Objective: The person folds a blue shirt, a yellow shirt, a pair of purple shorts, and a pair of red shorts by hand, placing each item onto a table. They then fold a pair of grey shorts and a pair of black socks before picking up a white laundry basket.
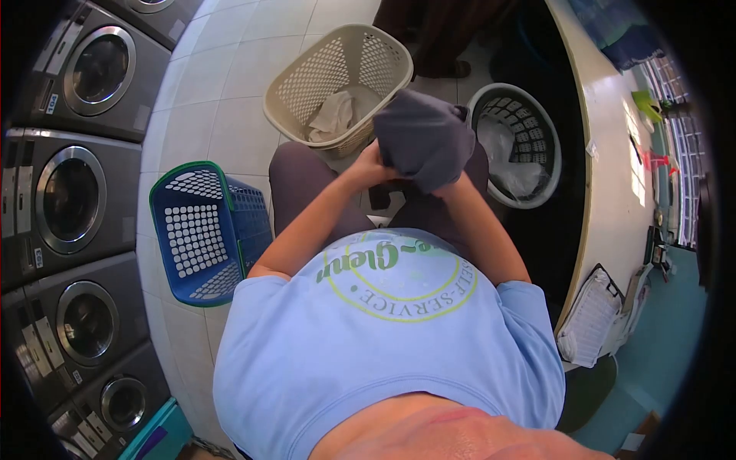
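A dark grey garment (425, 138) is bunched up in front of my knees, its exact kind not clear. My left hand (371, 169) is closed on its left side, the fingers partly behind the cloth. My right hand (454, 188) grips the lower right of the garment, which covers most of its fingers. Just beyond the cloth stands a beige laundry basket (295, 96) with a light-coloured cloth (333, 116) lying in it.
A grey-white round basket (553, 165) with clear plastic (515, 165) inside stands right of my knees. To the left is a blue basket with a green rim (249, 215). Front-loading machines (70, 199) line the left; a counter (613, 161) with a clipboard (590, 318) runs along the right. Another person's foot (460, 70) shows ahead.
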A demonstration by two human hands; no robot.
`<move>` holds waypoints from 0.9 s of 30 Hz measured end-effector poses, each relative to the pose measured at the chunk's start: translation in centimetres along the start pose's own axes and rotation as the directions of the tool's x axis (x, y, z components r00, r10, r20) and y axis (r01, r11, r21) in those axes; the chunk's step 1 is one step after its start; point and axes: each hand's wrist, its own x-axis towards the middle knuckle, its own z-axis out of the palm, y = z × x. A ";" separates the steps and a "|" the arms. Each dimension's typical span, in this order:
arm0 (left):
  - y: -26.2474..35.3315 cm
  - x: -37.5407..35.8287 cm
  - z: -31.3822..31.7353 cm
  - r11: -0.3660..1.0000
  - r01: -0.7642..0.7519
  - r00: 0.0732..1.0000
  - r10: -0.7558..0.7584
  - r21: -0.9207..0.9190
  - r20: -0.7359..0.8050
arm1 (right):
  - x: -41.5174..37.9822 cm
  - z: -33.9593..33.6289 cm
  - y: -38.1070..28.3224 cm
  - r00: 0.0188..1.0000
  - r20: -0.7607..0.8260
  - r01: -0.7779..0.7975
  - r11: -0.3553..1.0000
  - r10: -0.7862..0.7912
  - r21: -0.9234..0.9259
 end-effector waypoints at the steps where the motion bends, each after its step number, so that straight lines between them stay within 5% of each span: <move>1: -1.5 0.5 -0.2 0.988 -0.016 0.997 0.028 0.156 -0.075 | 0.1 0.2 -0.2 0.994 -0.008 0.109 0.980 -0.112 -0.165; 2: -3.8 1.1 -0.4 0.951 -0.018 0.987 0.066 0.309 -0.145 | 0.3 0.3 -0.6 0.975 0.003 0.212 0.921 -0.223 -0.325; 3: -8.9 2.3 -0.8 0.988 0.139 0.937 -0.108 0.069 -0.333 | 0.3 0.6 -1.2 0.944 0.031 0.303 0.827 -0.328 -0.474; 5: -13.2 2.7 -2.4 0.914 0.082 0.929 0.074 0.397 -0.363 | 0.2 0.7 -2.3 0.870 0.086 0.415 0.628 -0.485 -0.658; 7: -12.2 2.3 -2.5 0.976 0.103 0.923 -0.022 0.192 -0.384 | -0.4 -0.5 -4.2 0.843 0.052 0.429 0.612 -0.535 -0.665; 8: -8.8 1.6 -1.7 0.971 0.150 0.916 -0.208 -0.189 -0.342 | -0.9 -1.1 -5.1 0.830 0.014 0.432 0.626 -0.558 -0.650; 9: -5.6 1.0 -1.1 0.820 0.190 0.902 -0.363 -0.540 -0.233 | -1.5 -1.7 -6.3 0.814 -0.036 0.434 0.648 -0.580 -0.625; 12: -0.1 0.6 -0.5 0.730 0.444 0.868 -0.494 -0.519 0.047 | -2.2 -3.3 -8.4 0.770 -0.152 0.445 0.693 -0.620 -0.568; 14: 1.0 1.0 0.1 0.684 0.396 0.901 -0.419 -0.612 0.115 | -1.4 -3.2 -7.6 0.777 -0.138 0.422 0.670 -0.615 -0.611; 18: 1.2 2.2 -1.2 0.631 0.360 0.922 -0.129 -0.687 0.365 | -0.3 -2.3 -4.3 0.896 0.062 0.328 0.559 -0.440 -0.761; 20: 2.8 1.7 -2.4 0.493 0.399 0.912 -0.123 -0.773 0.392 | -1.4 -2.5 -4.4 0.930 0.136 0.321 0.575 -0.341 -0.753; 25: 4.5 -0.1 -4.2 0.084 0.392 0.910 0.108 -0.916 0.399 | -3.5 -6.4 -5.0 0.999 -0.004 0.047 0.901 -0.054 -0.430; 27: 5.7 -0.2 -3.5 0.157 0.369 0.904 0.167 -0.916 0.393 | -3.7 -7.4 -3.1 0.994 -0.046 -0.105 0.976 0.098 -0.191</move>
